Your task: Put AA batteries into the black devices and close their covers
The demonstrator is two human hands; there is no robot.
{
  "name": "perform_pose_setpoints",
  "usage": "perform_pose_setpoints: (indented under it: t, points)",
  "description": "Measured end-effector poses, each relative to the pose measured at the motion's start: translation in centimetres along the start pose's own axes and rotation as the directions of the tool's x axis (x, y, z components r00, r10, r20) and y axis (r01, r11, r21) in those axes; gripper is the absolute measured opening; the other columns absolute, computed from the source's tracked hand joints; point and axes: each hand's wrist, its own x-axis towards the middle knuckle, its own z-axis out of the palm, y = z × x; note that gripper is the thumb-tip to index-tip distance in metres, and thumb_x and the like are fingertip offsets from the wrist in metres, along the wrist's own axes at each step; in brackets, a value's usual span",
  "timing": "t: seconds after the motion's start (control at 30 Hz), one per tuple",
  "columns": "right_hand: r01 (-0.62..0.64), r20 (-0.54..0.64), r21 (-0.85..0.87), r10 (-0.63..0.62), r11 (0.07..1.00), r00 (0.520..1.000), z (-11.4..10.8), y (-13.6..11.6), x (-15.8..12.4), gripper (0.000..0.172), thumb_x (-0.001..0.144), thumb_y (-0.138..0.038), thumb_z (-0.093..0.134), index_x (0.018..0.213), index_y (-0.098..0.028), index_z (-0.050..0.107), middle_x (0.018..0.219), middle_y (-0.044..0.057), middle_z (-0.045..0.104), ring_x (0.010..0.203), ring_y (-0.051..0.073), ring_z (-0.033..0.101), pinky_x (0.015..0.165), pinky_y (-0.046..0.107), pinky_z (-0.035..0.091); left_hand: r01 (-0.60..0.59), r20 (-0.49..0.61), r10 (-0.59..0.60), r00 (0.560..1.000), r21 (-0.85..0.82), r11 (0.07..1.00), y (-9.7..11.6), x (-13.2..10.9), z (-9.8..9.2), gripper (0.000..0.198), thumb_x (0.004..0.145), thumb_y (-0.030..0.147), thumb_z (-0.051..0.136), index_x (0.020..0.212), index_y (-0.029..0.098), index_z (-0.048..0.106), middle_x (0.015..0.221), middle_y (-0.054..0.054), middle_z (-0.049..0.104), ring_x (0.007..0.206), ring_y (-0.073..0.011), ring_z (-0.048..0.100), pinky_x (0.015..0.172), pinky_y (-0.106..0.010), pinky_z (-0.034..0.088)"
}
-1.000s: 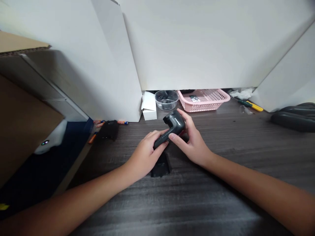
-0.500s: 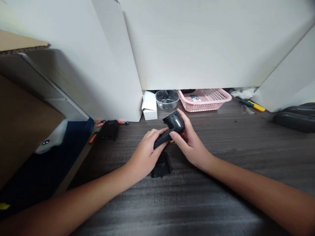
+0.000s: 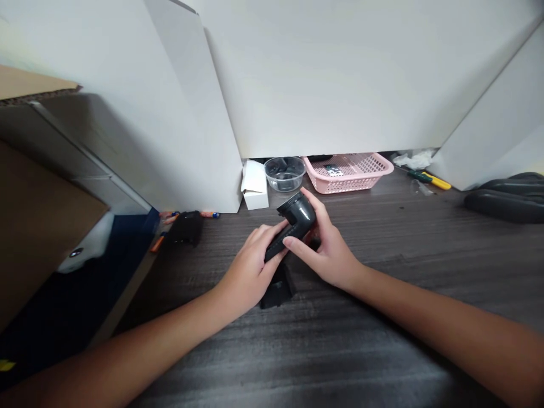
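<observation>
A black handheld device [image 3: 302, 213] with a round, ribbed-rim head, a handle and small white lettering is held above the table between both hands, its head tilted up. My left hand [image 3: 251, 262] is closed around the handle end. My right hand [image 3: 329, 247] wraps the head from the right, its thumb on the near side where head and handle join; some of its fingers are hidden behind. Below the hands, a black plastic piece [image 3: 277, 292] lies on the dark wood-grain table [image 3: 340, 345], partly covered by my left hand.
Another black piece [image 3: 186, 228] lies at left among orange batteries [image 3: 158, 242]. Along the back stand a small white box [image 3: 255, 191], a clear round bowl [image 3: 285, 174] and a pink basket [image 3: 349, 182]. At right are a yellow-handled tool [image 3: 437, 181] and dark rounded objects [image 3: 505, 203].
My right thumb has slid left and down to the joint of head and handle. The device has turned slightly in my hands. The view has shifted a little.
</observation>
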Motion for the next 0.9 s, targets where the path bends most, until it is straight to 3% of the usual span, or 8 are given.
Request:
perform_pose_setpoints:
  t: [0.2, 0.33, 0.43, 0.6, 0.73, 0.9]
  points:
    - [-0.036, 0.002, 0.113, 0.037, 0.993, 0.999, 0.1, 0.9, 0.2, 0.080, 0.098, -0.046, 0.073, 0.165, -0.034, 0.032, 0.120, 0.009, 0.073, 0.074, 0.019, 0.069, 0.059, 0.035, 0.064, 0.047, 0.060, -0.047, 0.997, -0.003, 0.999, 0.6, 0.2, -0.1, 0.043, 0.110, 0.034, 0.054, 0.153, 0.028, 0.055, 0.127, -0.009, 0.066, 0.124, -0.0282, 0.062, 0.110, -0.046, 0.048]
    - [-0.075, 0.009, 0.188, 0.075, 0.979, 0.997, 0.1, 1.1, 0.3, 0.072, 0.100, -0.049, 0.070, 0.162, -0.034, 0.036, 0.114, 0.006, 0.072, 0.064, 0.014, 0.064, 0.053, 0.030, 0.059, 0.033, 0.081, -0.034, 0.996, 0.017, 0.999, 1.0, 0.2, -0.3, 0.034, 0.109, 0.036, 0.054, 0.141, 0.027, 0.063, 0.118, -0.008, 0.068, 0.116, -0.0279, 0.065, 0.103, -0.043, 0.050]
    - [-0.108, 0.003, 0.213, 0.110, 0.971, 0.994, 0.0, 1.0, 0.3, 0.070, 0.099, -0.052, 0.070, 0.159, -0.033, 0.039, 0.112, 0.004, 0.071, 0.060, 0.011, 0.059, 0.053, 0.030, 0.059, 0.026, 0.065, -0.028, 0.997, 0.022, 0.999, 1.2, 0.1, -0.4, 0.029, 0.108, 0.036, 0.056, 0.134, 0.026, 0.066, 0.115, -0.007, 0.070, 0.112, -0.0271, 0.066, 0.099, -0.041, 0.051]
    - [-0.080, -0.054, 0.155, 0.089, 0.985, 0.995, 0.1, 1.3, 0.4, 0.065, 0.097, -0.053, 0.073, 0.152, -0.029, 0.046, 0.106, 0.005, 0.072, 0.067, 0.015, 0.061, 0.060, 0.032, 0.059, 0.099, 0.012, -0.099, 0.995, 0.000, 0.995, 1.4, -0.1, -0.3, 0.032, 0.103, 0.036, 0.065, 0.133, 0.027, 0.062, 0.121, -0.004, 0.075, 0.106, -0.0249, 0.070, 0.094, -0.037, 0.051]
    - [-0.110, -0.044, 0.205, 0.122, 0.973, 0.992, 0.1, 1.5, 0.5, 0.062, 0.097, -0.055, 0.072, 0.148, -0.029, 0.047, 0.100, 0.003, 0.073, 0.067, 0.015, 0.063, 0.063, 0.032, 0.059, 0.195, 0.026, -0.196, 0.980, 0.038, 0.980, 1.4, -0.2, -0.4, 0.023, 0.102, 0.045, 0.065, 0.111, 0.024, 0.064, 0.087, 0.002, 0.071, 0.075, -0.0183, 0.064, 0.069, -0.030, 0.044]
    - [-0.135, -0.025, 0.270, 0.147, 0.953, 0.989, 0.1, 1.3, 0.6, 0.057, 0.099, -0.056, 0.069, 0.145, -0.029, 0.049, 0.094, 0.000, 0.071, 0.063, 0.013, 0.061, 0.061, 0.030, 0.056, 0.199, 0.045, -0.198, 0.979, -0.016, 0.980, 1.4, -0.3, -0.7, 0.030, 0.105, 0.051, 0.061, 0.098, 0.021, 0.063, 0.075, 0.004, 0.059, 0.068, -0.0146, 0.053, 0.065, -0.028, 0.038]
